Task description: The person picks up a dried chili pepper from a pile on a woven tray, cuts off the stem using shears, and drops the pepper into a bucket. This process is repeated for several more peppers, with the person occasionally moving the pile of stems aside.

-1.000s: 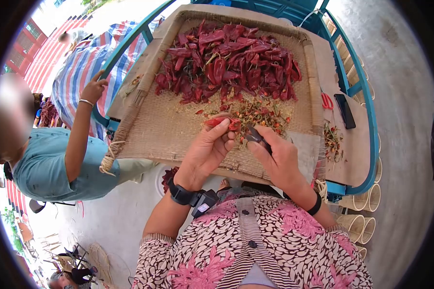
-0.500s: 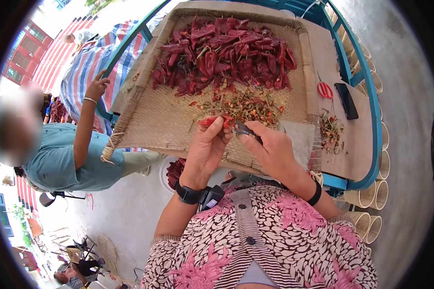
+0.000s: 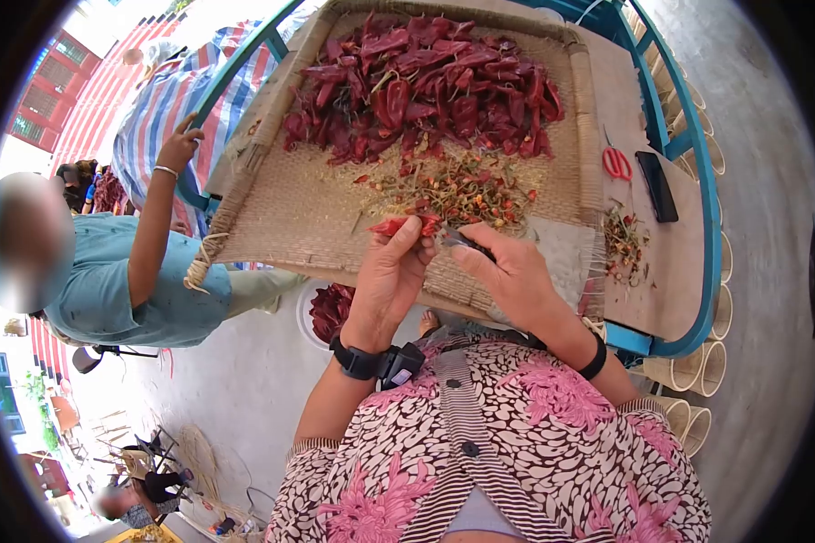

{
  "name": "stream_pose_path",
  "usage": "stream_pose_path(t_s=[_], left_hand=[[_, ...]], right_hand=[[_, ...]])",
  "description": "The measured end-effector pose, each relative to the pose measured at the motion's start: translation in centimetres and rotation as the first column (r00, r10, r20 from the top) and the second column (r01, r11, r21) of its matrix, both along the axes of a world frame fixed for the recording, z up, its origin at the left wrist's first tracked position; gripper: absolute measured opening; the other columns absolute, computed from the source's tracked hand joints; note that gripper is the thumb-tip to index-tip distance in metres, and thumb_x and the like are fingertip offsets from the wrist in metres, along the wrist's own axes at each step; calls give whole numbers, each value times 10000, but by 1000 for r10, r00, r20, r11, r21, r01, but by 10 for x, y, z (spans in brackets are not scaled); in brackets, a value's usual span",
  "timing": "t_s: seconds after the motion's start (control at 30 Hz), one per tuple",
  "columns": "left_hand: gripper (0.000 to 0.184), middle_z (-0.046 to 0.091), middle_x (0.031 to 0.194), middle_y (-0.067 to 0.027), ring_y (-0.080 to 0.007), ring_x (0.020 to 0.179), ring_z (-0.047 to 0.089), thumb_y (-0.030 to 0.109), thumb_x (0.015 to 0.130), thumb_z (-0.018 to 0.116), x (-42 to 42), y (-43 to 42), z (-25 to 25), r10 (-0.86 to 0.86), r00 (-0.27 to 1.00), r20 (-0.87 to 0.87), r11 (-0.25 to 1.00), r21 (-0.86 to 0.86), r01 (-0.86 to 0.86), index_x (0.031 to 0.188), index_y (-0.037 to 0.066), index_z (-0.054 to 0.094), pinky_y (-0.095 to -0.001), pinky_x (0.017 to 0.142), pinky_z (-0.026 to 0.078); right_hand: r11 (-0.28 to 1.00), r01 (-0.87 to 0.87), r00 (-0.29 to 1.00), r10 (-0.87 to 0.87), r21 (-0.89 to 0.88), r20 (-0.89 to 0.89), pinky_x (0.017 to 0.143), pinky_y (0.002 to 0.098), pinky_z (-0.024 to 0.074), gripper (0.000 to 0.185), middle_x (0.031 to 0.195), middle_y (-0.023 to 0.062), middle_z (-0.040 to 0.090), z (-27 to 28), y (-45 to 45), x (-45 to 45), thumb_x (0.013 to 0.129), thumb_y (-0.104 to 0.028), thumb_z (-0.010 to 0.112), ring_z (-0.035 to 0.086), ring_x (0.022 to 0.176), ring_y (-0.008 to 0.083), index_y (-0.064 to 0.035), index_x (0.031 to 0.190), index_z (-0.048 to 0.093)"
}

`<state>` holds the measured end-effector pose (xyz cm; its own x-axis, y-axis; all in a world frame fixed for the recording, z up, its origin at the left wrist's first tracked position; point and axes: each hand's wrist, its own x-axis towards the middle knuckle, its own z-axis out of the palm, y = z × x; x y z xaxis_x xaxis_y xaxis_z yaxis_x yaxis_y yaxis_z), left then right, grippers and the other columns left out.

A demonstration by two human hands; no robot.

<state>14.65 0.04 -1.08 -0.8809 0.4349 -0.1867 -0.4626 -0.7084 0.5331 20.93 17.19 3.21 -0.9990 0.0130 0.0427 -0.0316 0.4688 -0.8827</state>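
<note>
Pinched in the fingers of my left hand (image 3: 388, 281) is a dried red chili pepper (image 3: 391, 226), its stem end facing right. My right hand (image 3: 521, 285) is closed around a small dark snipping tool (image 3: 469, 242), whose tip is close to the pepper's stem end; whether they touch cannot be made out. Both hands are over the near edge of a woven tray (image 3: 285, 213). A large pile of dried red chilies (image 3: 435, 86) fills its far part. Cut stems and bits (image 3: 475, 192) lie between that pile and my hands, with pale seeds scattered around.
Red-handled scissors (image 3: 617, 165), a black phone (image 3: 656, 186) and a small stem heap (image 3: 623, 237) lie right of the tray. Blue cart rails (image 3: 708, 244) surround it. Below stands a white basin (image 3: 306, 326) of chilies. Another person (image 3: 145, 281) grips the left rail.
The view has shifted slightly, and the tray sits a little higher in it. My hands keep nearly the same pose on the pepper and the snipping tool.
</note>
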Motion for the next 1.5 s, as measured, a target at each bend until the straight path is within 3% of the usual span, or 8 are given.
stream_pose_path(t_s=[0.47,0.67,0.97,1.07,1.13,1.2,1.3,1.5], left_hand=[[112,627,926,-42,-155,819,615,77,890,661,1,4,-6,-24,985,-173,976,-216,-14,979,46,600,-291,755,505],[152,659,937,-66,-143,826,634,166,944,601,2,13,-8,6,1000,-5,999,52,-6,1015,32,601,-271,750,538],[221,646,1019,-58,-155,891,615,225,984,532,0,16,-21,-200,973,113,924,354,149,1088,40,594,-276,751,536],[310,632,1079,-115,-204,1006,609,245,966,561,7,12,-6,19,1000,-21,995,-100,-21,1181,21,547,-338,887,498],[369,622,1130,-104,-205,1062,579,216,977,538,14,21,11,260,827,-499,637,-555,-535,1288,24,489,-348,956,436],[434,602,1183,-109,-220,1162,505,228,982,523,13,17,21,6,600,-800,343,-562,-753,1354,16,446,-369,1025,359],[464,573,1271,-114,-196,1140,533,197,998,491,13,0,30,-345,601,-721,544,-675,-498,1410,7,389,-315,1012,375],[337,615,1163,-89,-163,1080,549,165,988,513,13,-5,5,-229,893,-388,813,-580,-43,1273,-14,521,-322,1000,394]], right_hand=[[1000,-20,1000,19,23,24,650,337,471,293,773,155,615,-11,6,-6,936,-294,581,632,725,245,-37,1075,601],[903,-23,992,74,-429,104,674,258,431,239,779,50,538,-15,1,-10,981,-225,529,477,755,79,1,1043,580],[940,-73,988,23,-333,-149,632,293,471,231,826,105,653,-10,5,-9,969,-228,545,642,730,178,-29,1067,607],[995,3,985,14,104,-170,572,339,481,212,807,109,644,-6,13,-7,942,-249,576,637,687,266,-61,1033,610],[970,50,973,6,238,-230,547,365,484,198,808,103,643,0,17,-7,919,-253,594,629,682,291,-83,1019,612],[941,77,959,21,330,-284,534,374,487,190,809,94,643,1,18,-7,900,-253,610,628,677,294,-99,1012,617],[919,89,934,57,383,-354,531,365,492,192,810,74,648,-4,14,-6,878,-246,629,636,671,270,-111,1015,624],[907,53,923,115,417,-368,526,348,496,241,817,43,661,-1,13,-2,856,-247,653,651,690,246,-115,1055,629]])
